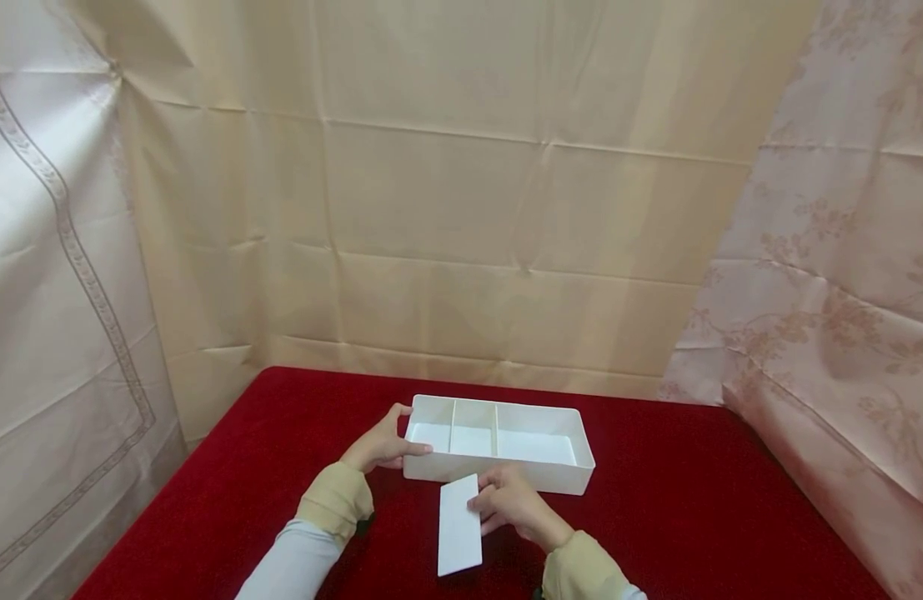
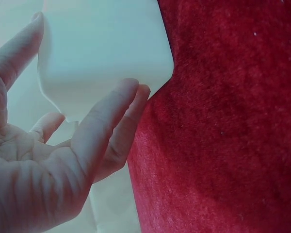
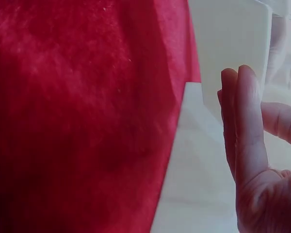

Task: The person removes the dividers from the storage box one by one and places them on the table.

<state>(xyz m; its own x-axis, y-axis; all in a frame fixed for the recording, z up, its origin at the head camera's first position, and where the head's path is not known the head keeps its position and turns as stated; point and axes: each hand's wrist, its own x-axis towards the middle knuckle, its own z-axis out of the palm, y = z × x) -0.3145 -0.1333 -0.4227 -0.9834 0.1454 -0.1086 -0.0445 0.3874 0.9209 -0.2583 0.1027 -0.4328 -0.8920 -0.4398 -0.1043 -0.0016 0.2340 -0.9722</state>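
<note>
A long white divided box (image 1: pixel 499 471) sits on the red cloth. Two upright partitions split its inside into three compartments, the right one the widest. My left hand (image 1: pixel 389 446) grips the box's left end, thumb over the near rim. In the left wrist view the fingers (image 2: pixel 104 116) of that hand lie along the smooth outside of the box. Close in front of the box, my right hand (image 1: pixel 509 504) pinches a thin white rectangular panel (image 1: pixel 459 533) by its right edge. The panel is tilted up, its broad face showing in the head view.
Red plush cloth (image 1: pixel 679 500) covers the table. A beige curtain (image 1: pixel 461 208) hangs behind it, with a pale patterned curtain (image 1: pixel 48 292) at the left and a floral one (image 1: pixel 844 333) at the right.
</note>
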